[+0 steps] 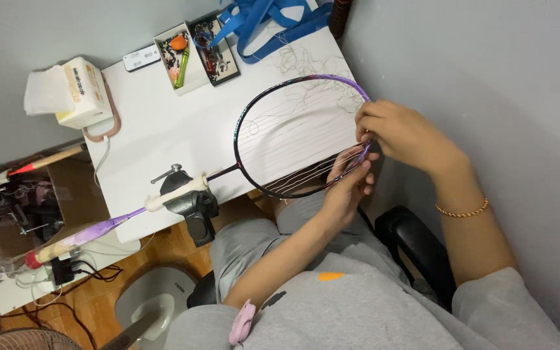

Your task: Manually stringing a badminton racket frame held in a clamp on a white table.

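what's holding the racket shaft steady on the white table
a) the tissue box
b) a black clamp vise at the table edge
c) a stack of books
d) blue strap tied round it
b: the shaft of the badminton racket sits gripped in a black clamp vise at the edge of the white table, padded with white wrap, while both hands, left hand and right hand, work at the far side of the frame.

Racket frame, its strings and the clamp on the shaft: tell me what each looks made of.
Racket frame: thin, glossy black-to-purple tube, probably painted carbon or graphite composite, though the paint hides the base. Strings: fine pale strands, likely synthetic nylon; loose ones curl at the top. Clamp: dark matte metal with a screw handle, padded where it grips the shaft by a white wrap, apparently cloth or foam.
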